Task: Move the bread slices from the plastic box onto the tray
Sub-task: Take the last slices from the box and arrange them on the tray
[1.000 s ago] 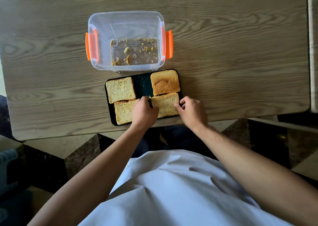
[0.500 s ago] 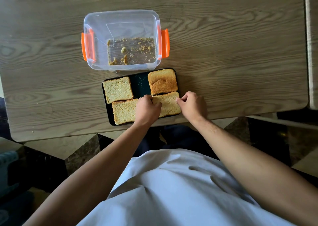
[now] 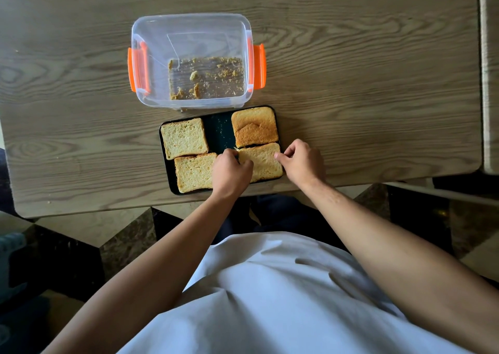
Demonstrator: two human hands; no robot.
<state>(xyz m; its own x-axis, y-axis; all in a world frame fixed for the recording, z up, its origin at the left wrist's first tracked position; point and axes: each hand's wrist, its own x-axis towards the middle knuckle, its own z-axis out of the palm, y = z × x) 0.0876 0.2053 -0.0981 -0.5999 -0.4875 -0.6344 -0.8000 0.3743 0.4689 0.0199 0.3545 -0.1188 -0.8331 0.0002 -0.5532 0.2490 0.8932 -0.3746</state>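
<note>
**Four slices on tray, both hands on the near-right one**

Your left hand [image 3: 231, 170] sits curled on the left edge of the near-right slice [image 3: 263, 162], fingers closed against it. Your right hand [image 3: 302, 162] is at that slice's right edge, fingertips [image 3: 278, 156] pinched together on it. So the slice lies flat between your two hands, in the tray's near-right corner.

The tray [image 3: 219, 135] sits at the table's [image 3: 378, 83] near edge. Far-right corner: browner slice [image 3: 255, 127], touching the near-right one. Far-left corner: pale slice [image 3: 184, 137]. Near-left corner: another slice [image 3: 194, 173], partly under your left hand. A bare strip of tray runs between the two far slices.

The plastic box [image 3: 194, 59] stands just beyond the tray's far edge, holding only crumbs [image 3: 206, 79].
</note>
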